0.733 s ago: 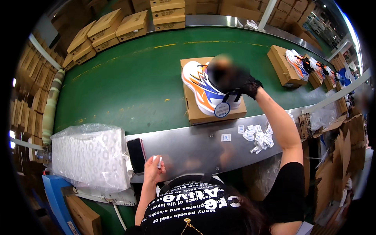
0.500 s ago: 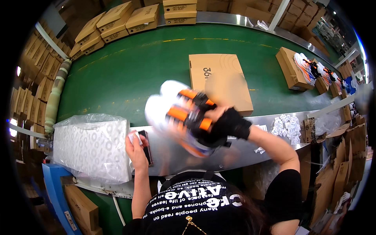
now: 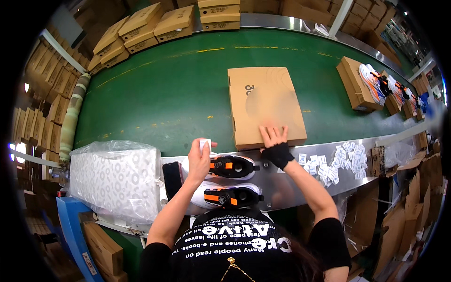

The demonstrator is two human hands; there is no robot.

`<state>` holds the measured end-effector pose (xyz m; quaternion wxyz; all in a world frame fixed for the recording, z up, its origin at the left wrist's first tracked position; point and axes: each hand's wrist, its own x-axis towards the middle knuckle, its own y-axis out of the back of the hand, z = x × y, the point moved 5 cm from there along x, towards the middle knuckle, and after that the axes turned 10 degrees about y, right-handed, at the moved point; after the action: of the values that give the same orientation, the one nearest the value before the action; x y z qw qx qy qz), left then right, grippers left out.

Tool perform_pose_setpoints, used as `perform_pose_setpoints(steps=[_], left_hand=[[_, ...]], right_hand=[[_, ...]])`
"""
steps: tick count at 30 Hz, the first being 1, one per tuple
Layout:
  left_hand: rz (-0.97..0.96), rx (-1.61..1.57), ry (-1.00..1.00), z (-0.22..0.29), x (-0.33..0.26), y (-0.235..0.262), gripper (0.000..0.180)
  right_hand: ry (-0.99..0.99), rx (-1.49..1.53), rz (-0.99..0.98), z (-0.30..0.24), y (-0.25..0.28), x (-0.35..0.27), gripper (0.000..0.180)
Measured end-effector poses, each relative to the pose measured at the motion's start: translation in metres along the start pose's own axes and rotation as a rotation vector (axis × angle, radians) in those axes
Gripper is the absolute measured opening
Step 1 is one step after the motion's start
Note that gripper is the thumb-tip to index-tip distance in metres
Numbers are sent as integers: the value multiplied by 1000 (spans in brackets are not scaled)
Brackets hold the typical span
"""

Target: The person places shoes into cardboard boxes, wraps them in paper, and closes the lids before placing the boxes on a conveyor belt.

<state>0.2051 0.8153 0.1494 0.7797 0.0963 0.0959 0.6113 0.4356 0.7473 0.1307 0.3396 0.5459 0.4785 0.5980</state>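
My left hand [image 3: 199, 160] is closed on a small white packet [image 3: 205, 143], pinched between thumb and fingers above the metal ledge. My right hand [image 3: 275, 143], in a black fingerless glove, rests with spread fingers on the near edge of a closed brown shoebox [image 3: 239, 110]; its thumb is mostly hidden at the front edge. Two white, orange and black sneakers lie side by side on the ledge in front of me: the farther sneaker [image 3: 235, 167], partly behind my left hand, and the nearer sneaker [image 3: 230, 195] against my shirt.
A plastic bag of patterned white paper [image 3: 112, 178] lies at left, beside a dark phone [image 3: 172, 178]. Loose white packets [image 3: 350, 160] cover the ledge at right. Boxes topped with sneakers [image 3: 373, 87] line the far right of the green belt [image 3: 155, 103]; stacked shoeboxes [image 3: 141, 28] stand far left.
The sneakers, held in my right hand before, now lie on the ledge. My right hand has let go and moved onto the shoebox. My left hand has moved right and up with the packet.
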Motion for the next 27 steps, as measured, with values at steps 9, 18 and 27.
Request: perform_pose_setpoints(steps=[9,18,27], left_hand=[[-61,321,-448,39,36,-63,22],[107,343,-360,-11,40,5,24],[815,782,162,-139,-34,248,34]], right_hand=[[-493,1071,837,29,55,-43,45],[-1323,1989,225,34,-60,-134,57],[-1365,1805,344,64,-54,-193,45]])
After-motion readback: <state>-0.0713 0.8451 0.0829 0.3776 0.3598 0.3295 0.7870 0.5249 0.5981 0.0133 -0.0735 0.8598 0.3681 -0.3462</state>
